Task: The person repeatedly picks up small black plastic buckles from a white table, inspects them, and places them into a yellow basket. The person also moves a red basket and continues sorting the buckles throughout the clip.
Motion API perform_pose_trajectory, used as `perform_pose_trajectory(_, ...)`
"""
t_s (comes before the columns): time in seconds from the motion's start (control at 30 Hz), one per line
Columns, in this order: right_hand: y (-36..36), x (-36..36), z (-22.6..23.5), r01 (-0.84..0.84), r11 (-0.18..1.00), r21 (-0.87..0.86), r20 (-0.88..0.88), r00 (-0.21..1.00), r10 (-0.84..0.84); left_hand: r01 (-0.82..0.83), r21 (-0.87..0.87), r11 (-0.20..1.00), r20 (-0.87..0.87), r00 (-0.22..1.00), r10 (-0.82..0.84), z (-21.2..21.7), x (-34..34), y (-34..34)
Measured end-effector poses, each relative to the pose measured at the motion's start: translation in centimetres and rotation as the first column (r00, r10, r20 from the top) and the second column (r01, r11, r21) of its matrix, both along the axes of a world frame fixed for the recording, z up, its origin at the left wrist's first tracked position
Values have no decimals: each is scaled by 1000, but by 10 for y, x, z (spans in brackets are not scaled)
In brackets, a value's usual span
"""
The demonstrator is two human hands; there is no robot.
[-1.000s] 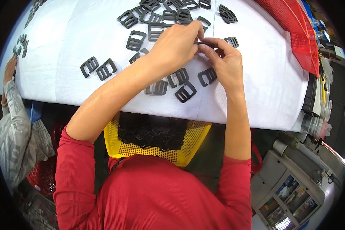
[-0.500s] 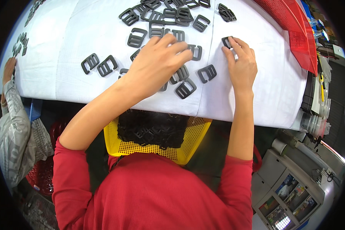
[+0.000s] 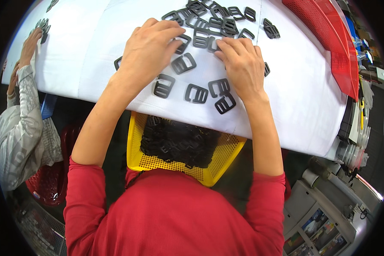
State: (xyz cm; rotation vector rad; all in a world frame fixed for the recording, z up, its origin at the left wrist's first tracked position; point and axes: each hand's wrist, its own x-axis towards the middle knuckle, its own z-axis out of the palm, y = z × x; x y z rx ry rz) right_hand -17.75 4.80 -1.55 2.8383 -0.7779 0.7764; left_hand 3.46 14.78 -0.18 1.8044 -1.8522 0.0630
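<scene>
While a yellow perforated plastic basket heaped with dark buckles sits at the person's lap below the tabletop edge, four dark grey flat plastic slide buckles lie loose on the white cloth near that edge. Beyond them the left hand lies palm down, fingers spread flat over buckles, gripping nothing visible. Beside it the right hand presses flat too. Farther off lies a scattered pile of buckles, with a red mesh tray at the right.
</scene>
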Motion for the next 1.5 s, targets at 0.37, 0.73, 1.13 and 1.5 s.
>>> perform_pose_trajectory(0.37, -2, 21, 15, -46, 994, 100, 79, 996, 38, -34, 49, 998, 148, 989, 26, -3, 24, 21)
perform_pose_trajectory(0.73, -1, 45, 25, 112, 728, 677, 75, 973, -219, -119, 27, 993, -185, 975, 122, 2, 53, 81)
perform_pose_trajectory(1.13, 53, 51, 21, -7, 982, 188, 25, 1000, 3, 53, -151, 987, 103, 994, -38, -23, 30, 80)
perform_pose_trajectory(1.5, 52, 41, 9, 147, 980, 137, -61, 988, -140, -185, -93, 978, -258, 953, 156, -11, 50, 96)
